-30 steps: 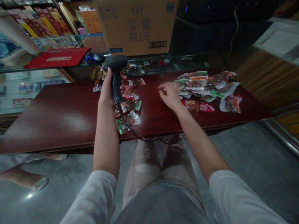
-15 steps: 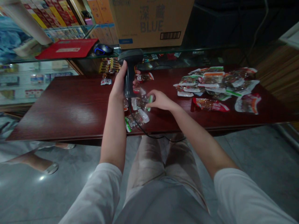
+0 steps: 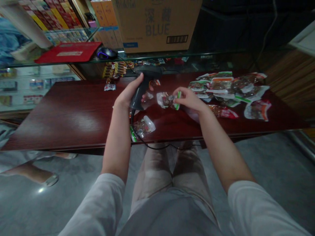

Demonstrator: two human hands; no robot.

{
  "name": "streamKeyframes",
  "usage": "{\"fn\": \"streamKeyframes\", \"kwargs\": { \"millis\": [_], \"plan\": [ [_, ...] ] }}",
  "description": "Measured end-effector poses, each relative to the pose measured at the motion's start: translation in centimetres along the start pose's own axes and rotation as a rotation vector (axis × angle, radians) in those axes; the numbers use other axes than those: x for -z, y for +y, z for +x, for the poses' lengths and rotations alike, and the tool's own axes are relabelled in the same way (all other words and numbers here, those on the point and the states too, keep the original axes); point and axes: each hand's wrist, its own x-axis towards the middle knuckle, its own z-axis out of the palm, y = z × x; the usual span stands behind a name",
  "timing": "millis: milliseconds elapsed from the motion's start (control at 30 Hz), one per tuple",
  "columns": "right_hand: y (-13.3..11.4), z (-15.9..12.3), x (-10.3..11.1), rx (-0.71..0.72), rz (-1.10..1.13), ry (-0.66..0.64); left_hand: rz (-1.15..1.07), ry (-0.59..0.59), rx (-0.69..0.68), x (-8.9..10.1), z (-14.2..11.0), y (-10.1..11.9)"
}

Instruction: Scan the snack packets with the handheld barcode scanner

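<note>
A black handheld barcode scanner point(image 3: 141, 93) is gripped by its handle in my left hand point(image 3: 129, 91), its head tilted to the right. My right hand point(image 3: 188, 99) pinches the green-edged end of a clear snack packet point(image 3: 167, 100), which is raised off the table beside the scanner. Below the scanner, another green-edged packet point(image 3: 143, 127) lies near the table's front edge. Partly hidden behind my left hand are a few more packets. To the right of my right hand lies a pile of snack packets point(image 3: 221, 84), with a red packet point(image 3: 224, 112) in front of it.
The dark red table point(image 3: 56, 114) reaches across in front of me. The scanner's cable point(image 3: 157, 148) loops over its front edge. Behind stand a cardboard box point(image 3: 157, 29), a mouse point(image 3: 107, 53) and a red folder point(image 3: 70, 52). At the left, a person's foot point(image 3: 51, 180) shows.
My right hand has lifted the packet from the table and moved it right. My left hand has turned the scanner so its head leans right.
</note>
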Motion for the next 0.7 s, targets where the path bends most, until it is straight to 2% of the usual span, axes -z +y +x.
{"fn": "streamKeyframes", "kwargs": {
  "millis": [100,233,333,400,567,700],
  "plan": [
    [0.6,-0.3,0.5,-0.014,0.040,0.043,0.089,-0.181,0.109,-0.4,-0.2,-0.2],
    [1.3,0.0,0.7,0.004,0.048,0.184,0.143,-0.367,0.143,-1.2,-0.2,-0.5],
    [1.6,0.5,0.8,0.025,-0.018,0.298,0.134,-0.389,0.158,-1.5,0.2,-1.1],
    [1.8,0.6,0.9,0.030,-0.062,0.325,0.144,-0.392,0.173,-1.6,0.6,-1.6],
    [2.3,0.5,0.5,0.041,-0.119,0.246,0.128,-0.392,0.179,-2.1,0.7,-1.7],
    [2.4,0.6,0.3,0.032,-0.205,0.257,0.122,-0.354,0.176,-2.5,0.4,-1.4]
  ]
}}
